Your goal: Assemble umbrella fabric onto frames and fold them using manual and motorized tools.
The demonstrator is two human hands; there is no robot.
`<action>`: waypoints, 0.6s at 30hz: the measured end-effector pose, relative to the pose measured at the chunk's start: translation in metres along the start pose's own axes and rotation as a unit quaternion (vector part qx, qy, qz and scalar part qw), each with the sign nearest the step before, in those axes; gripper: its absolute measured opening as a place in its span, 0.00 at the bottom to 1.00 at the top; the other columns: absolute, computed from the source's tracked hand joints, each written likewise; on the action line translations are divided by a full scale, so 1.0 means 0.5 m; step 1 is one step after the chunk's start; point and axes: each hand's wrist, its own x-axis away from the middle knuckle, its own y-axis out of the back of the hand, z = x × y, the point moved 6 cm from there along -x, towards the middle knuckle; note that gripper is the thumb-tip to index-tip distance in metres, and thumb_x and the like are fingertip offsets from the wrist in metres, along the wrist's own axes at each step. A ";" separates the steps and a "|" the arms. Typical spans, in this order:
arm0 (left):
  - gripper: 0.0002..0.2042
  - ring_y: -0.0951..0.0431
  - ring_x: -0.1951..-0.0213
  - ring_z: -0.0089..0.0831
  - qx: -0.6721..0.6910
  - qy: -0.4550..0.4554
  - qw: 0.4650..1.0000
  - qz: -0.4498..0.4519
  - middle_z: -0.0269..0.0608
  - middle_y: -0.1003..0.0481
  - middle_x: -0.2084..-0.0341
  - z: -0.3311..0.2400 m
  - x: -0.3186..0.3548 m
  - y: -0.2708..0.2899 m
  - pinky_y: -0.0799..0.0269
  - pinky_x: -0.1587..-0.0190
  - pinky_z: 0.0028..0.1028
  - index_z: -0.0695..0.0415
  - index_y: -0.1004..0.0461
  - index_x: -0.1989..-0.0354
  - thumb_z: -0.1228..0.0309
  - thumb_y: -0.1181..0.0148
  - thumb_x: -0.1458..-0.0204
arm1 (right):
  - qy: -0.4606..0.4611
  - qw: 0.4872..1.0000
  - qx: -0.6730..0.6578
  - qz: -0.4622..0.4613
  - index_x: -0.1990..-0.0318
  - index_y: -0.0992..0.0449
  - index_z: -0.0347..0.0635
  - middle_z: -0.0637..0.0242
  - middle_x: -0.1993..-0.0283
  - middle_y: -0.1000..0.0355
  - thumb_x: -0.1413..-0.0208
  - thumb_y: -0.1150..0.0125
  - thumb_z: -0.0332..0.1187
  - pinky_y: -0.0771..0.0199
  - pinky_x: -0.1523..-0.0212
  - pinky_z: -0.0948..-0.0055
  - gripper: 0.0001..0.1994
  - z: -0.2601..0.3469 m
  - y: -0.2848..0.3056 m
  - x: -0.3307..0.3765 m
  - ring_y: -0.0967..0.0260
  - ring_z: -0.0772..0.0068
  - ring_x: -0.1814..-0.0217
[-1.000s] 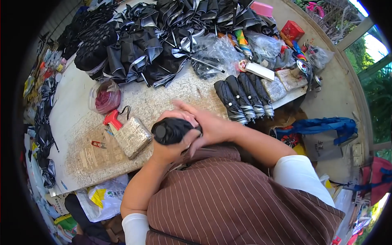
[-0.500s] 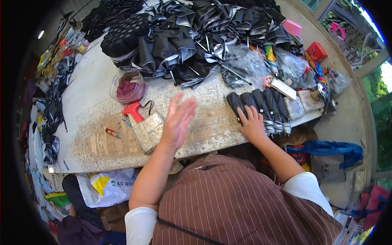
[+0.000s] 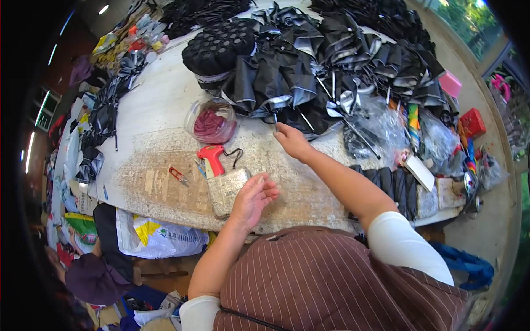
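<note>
My right hand (image 3: 293,142) reaches across the table and is closed on the end of the thin metal shaft of a black umbrella (image 3: 276,83). The umbrella's canopy hangs loose, with silver lining showing at its edges. Above the table's near part is my left hand (image 3: 255,201), empty, its fingers apart and slightly curled. Beside it lies a block wrapped in clear tape (image 3: 228,192). A red glue gun (image 3: 211,160) rests just beyond the block. My right forearm partly covers a row of folded black umbrellas (image 3: 389,185).
A clear plastic tub (image 3: 193,132) holds dark red pieces. Red-handled thread snips (image 3: 178,176) lie on the worn table (image 3: 149,193). More black umbrellas pile up at the back, with clear plastic bags (image 3: 375,127) to the right. A person in a purple hat (image 3: 96,278) is at lower left.
My right hand has left the folded umbrellas, moved left and forward, and taken hold of a loose umbrella's shaft. My left hand has lowered toward the near edge. The view has shifted left.
</note>
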 end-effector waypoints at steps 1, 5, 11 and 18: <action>0.16 0.23 0.62 0.33 -0.003 -0.001 1.000 -0.017 0.44 0.25 0.63 0.004 0.002 0.011 0.27 0.57 0.29 0.58 0.34 0.48 0.66 0.47 0.43 | -0.020 0.994 0.056 -0.096 0.51 0.32 0.35 0.54 0.58 0.28 0.44 0.51 0.35 0.32 0.53 0.67 0.17 -0.046 -0.008 -0.050 0.32 0.54 0.57; 0.18 0.24 0.60 0.35 0.064 -0.035 0.997 -0.029 0.46 0.26 0.62 0.000 0.030 0.058 0.29 0.55 0.32 0.59 0.35 0.46 0.64 0.47 0.43 | -0.072 0.969 -0.036 -0.232 0.55 0.31 0.34 0.60 0.63 0.29 0.41 0.53 0.37 0.33 0.61 0.72 0.15 -0.088 -0.033 -0.138 0.35 0.65 0.66; 0.26 0.29 0.51 0.43 0.152 -0.166 0.973 0.047 0.52 0.30 0.51 -0.087 0.087 0.067 0.32 0.48 0.40 0.54 0.41 0.40 0.55 0.47 0.44 | -0.128 0.893 -0.404 -0.149 0.55 0.30 0.37 0.68 0.72 0.36 0.38 0.54 0.42 0.42 0.79 0.79 0.16 0.011 -0.035 -0.058 0.44 0.79 0.79; 0.26 0.38 0.39 0.43 0.127 -0.324 0.931 0.109 0.48 0.40 0.39 -0.243 0.111 0.125 0.42 0.40 0.44 0.44 0.43 0.36 0.53 0.52 0.42 | -0.159 0.645 -0.703 0.252 0.50 0.31 0.37 0.74 0.76 0.43 0.36 0.55 0.45 0.60 0.87 0.84 0.19 0.181 -0.106 0.165 0.58 0.89 0.84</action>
